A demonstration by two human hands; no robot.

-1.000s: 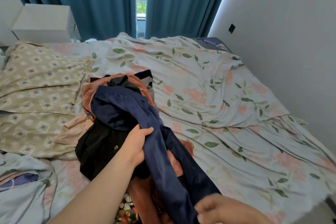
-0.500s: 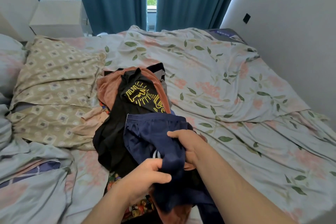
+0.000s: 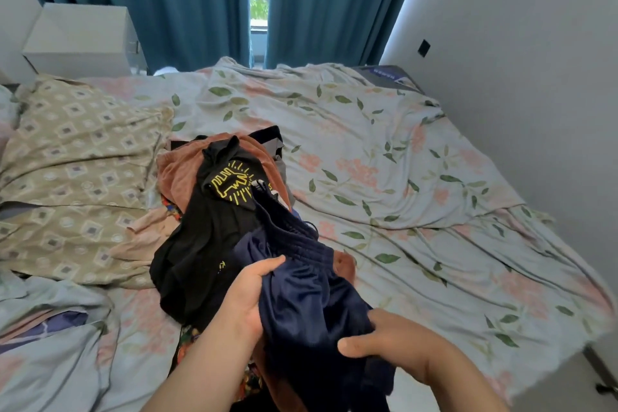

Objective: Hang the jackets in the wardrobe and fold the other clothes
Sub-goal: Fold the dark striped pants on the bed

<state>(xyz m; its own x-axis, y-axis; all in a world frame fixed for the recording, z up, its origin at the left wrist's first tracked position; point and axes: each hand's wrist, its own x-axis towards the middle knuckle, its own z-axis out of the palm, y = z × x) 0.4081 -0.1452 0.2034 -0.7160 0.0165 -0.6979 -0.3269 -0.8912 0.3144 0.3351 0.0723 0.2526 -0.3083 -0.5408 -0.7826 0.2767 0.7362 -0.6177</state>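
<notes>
A patterned pillow (image 3: 77,157) is seen left of the clothes pile (image 3: 182,174), at whose near side the left hand (image 3: 249,298) is curled round the navy shorts (image 3: 307,308), which are also pinched by the right hand (image 3: 391,341).

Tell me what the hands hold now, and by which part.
The navy garment: left hand grips it below the elastic waistband, right hand lower down.
</notes>
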